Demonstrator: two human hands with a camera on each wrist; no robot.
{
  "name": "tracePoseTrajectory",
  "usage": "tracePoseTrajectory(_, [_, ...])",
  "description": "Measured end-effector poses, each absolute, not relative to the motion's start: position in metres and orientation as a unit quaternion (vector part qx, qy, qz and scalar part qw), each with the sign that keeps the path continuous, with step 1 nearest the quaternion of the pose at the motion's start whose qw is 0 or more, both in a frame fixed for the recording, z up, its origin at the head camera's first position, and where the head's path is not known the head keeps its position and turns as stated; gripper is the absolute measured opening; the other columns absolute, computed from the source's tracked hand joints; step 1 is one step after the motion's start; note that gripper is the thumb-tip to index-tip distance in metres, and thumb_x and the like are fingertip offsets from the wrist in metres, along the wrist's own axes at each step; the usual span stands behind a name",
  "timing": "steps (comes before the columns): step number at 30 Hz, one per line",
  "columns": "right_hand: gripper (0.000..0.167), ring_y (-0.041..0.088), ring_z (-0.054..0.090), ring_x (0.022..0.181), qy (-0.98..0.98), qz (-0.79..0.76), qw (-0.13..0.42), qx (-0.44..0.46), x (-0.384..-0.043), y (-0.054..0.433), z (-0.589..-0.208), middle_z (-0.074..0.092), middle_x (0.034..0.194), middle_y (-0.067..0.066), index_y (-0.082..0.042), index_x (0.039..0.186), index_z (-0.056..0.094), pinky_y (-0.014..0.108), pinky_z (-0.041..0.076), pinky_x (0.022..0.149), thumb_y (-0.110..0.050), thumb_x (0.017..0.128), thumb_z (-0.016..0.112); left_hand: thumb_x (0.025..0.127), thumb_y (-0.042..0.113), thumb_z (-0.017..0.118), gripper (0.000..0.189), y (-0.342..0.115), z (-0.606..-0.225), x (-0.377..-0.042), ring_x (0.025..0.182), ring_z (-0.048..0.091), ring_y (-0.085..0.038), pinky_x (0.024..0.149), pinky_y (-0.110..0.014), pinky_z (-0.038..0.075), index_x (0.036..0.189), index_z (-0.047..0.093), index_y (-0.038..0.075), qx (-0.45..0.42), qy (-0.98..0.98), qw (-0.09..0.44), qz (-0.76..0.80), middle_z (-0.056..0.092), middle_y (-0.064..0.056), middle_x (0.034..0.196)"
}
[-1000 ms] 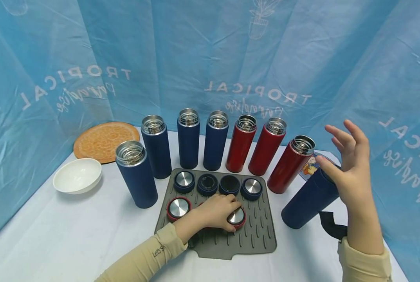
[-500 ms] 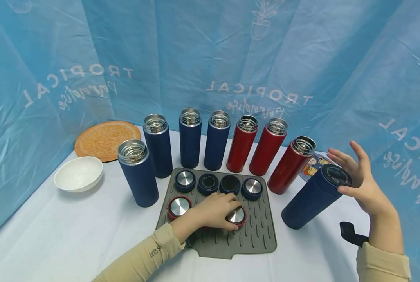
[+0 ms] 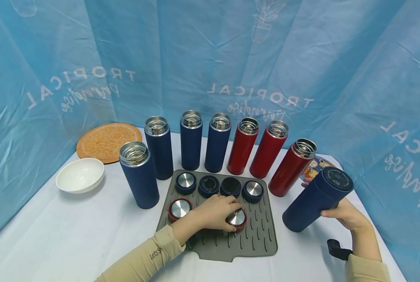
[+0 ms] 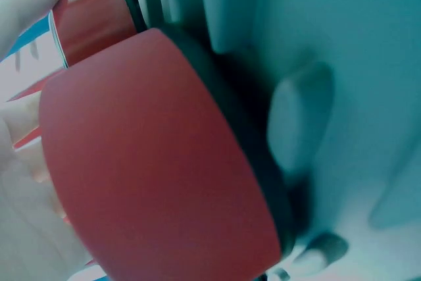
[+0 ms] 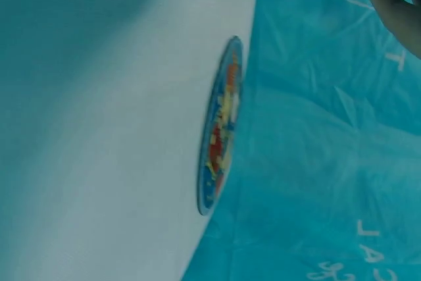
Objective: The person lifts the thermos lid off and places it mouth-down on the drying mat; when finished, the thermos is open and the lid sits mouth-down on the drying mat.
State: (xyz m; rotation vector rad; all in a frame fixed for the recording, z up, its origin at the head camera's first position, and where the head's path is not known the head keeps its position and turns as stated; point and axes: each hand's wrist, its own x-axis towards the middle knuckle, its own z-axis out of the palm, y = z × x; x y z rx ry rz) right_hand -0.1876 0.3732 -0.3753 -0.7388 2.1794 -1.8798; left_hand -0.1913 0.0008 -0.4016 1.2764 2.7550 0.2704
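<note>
My left hand (image 3: 218,213) pinches a red-sided lid with a silver top (image 3: 236,218) on the grey ribbed mat (image 3: 246,244). Large in the left wrist view is a nearer red lid (image 4: 158,162), mostly covered by the hand in the head view; a fingertip touches the red lid beyond it. At the right, my right hand (image 3: 348,215) grips a dark blue thermos bottle (image 3: 310,205) with a lid on, its thumb on the near side and a fingertip showing at the far side. The right wrist view shows only part of that hand.
Open blue bottles (image 3: 139,180) and red bottles (image 3: 242,150) stand in an arc behind the mat. Blue lids (image 3: 185,188) line its back; another red lid (image 3: 180,211) lies left. A white bowl (image 3: 80,182), orange round mat (image 3: 109,143) and patterned disc (image 3: 313,166) lie around.
My right hand has come down from above the capped blue bottle to its side and now grips it. The left hand has stayed on the red lid.
</note>
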Motion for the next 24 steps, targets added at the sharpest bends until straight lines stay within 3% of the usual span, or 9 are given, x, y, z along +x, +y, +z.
tracePoseTrajectory(3, [0.076,0.011,0.048,0.121,0.714,-0.633,0.102,-0.280,-0.191,0.368,-0.380,0.047,0.137,-0.001,-0.014,0.145,0.026,0.025,0.043,0.091,-0.008,0.080,0.065,0.077,0.049,0.069,0.063,0.001,-0.402,-0.191,0.109,0.055,-0.012,0.098,-0.044,0.040,0.129,0.054,0.017,0.420,0.902,0.046,0.092,0.055,0.001,0.122])
tracePoseTrajectory(8, [0.082,0.012,0.049,0.121,0.703,-0.636,0.109,-0.300,-0.193,0.365,-0.382,0.047,0.137,-0.001,-0.014,0.147,0.016,0.027,0.043,0.092,-0.011,0.081,0.064,0.077,0.048,0.069,0.062,0.000,-0.403,-0.191,0.109,0.055,-0.012,0.098,-0.044,0.040,0.129,0.054,0.017,0.422,0.900,0.044,0.095,0.055,0.002,0.122])
tracePoseTrajectory(15, [0.061,0.011,0.055,0.114,0.699,-0.651,0.101,-0.280,-0.192,0.362,-0.381,0.057,0.125,-0.003,-0.017,0.134,0.041,0.026,0.045,0.090,-0.004,0.080,0.066,0.078,0.048,0.069,0.061,0.001,-0.401,-0.190,0.107,0.055,-0.012,0.098,-0.042,0.040,0.129,0.054,0.017,0.421,0.901,0.046,0.093,0.055,0.002,0.120])
tracePoseTrajectory(24, [0.080,0.004,0.055,0.106,0.776,-0.586,0.039,-0.231,-0.189,0.340,-0.370,0.056,0.119,-0.012,-0.021,0.135,0.037,0.020,0.045,0.083,0.012,0.068,0.067,0.078,0.050,0.068,0.063,-0.001,-0.400,-0.191,0.106,0.055,-0.012,0.097,-0.041,0.041,0.129,0.054,0.017,0.423,0.899,0.048,0.102,0.055,0.001,0.121])
